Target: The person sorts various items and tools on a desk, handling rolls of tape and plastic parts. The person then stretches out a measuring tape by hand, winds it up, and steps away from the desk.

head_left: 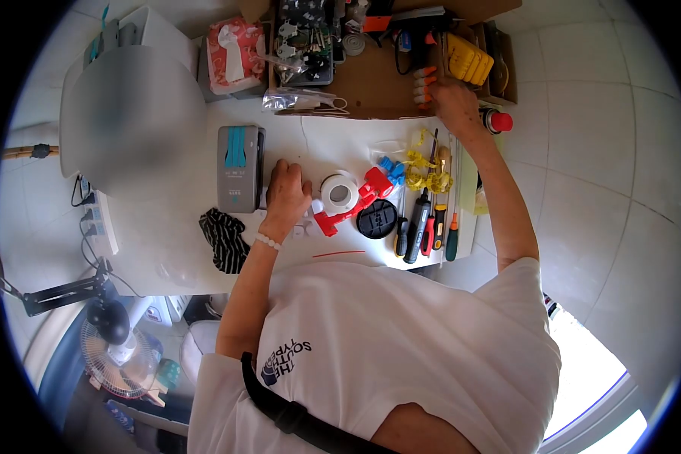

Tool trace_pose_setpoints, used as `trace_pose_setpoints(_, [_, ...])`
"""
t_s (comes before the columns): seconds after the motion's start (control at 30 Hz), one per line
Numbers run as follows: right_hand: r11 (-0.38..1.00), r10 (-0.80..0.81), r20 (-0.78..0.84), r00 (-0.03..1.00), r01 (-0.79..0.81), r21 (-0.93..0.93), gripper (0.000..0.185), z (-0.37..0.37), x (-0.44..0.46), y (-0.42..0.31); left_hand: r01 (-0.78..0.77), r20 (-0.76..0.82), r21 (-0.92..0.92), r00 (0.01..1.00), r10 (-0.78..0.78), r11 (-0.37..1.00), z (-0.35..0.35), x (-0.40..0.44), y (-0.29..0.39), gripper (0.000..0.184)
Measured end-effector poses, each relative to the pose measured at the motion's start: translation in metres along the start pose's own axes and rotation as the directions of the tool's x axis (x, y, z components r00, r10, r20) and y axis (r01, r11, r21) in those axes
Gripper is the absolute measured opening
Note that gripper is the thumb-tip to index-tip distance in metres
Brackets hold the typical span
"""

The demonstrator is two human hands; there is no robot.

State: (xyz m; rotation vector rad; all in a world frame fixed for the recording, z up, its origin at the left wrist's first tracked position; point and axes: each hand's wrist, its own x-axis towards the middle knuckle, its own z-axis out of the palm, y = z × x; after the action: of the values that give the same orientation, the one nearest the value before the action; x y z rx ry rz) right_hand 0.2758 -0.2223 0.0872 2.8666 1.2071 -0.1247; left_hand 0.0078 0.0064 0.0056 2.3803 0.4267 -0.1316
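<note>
My left hand (288, 195) rests on the white table with its fingers curled under; whatever lies inside them is hidden. It is between a grey box-shaped device (238, 185) with a teal strap and a white tape roll (339, 194). A red plastic piece (359, 203) with rounded ends lies beside the roll. My right hand (455, 107) reaches over the near edge of the cardboard box (371, 91), at a row of small orange-and-white cylinders (424, 89). It is against or right beside them; its fingertips are hard to make out.
Several screwdrivers (418, 227) lie on the right, with yellow coiled strips (429, 178) and blue pieces (392, 169) above. Near them is a round black lid (377, 219). A striped black cloth (225, 240) sits on the left. A yellow case (469, 59) lies in the box.
</note>
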Motion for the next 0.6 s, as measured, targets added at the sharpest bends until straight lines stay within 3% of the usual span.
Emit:
trace_pose_setpoints(0.53, [0.996,0.086,-0.033,0.996,-0.085,0.035,0.018,-0.026,-0.017,-0.007,-0.019,0.014,0.007,1.0,0.019,1.0,0.005,0.0,-0.006,0.018])
trace_pose_setpoints(0.6, [0.99,0.071,-0.152,0.986,-0.051,0.132,0.012,-0.037,-0.032,-0.013,-0.015,0.039,0.028,0.999,0.014,0.999,0.004,-0.001,-0.007,0.018])
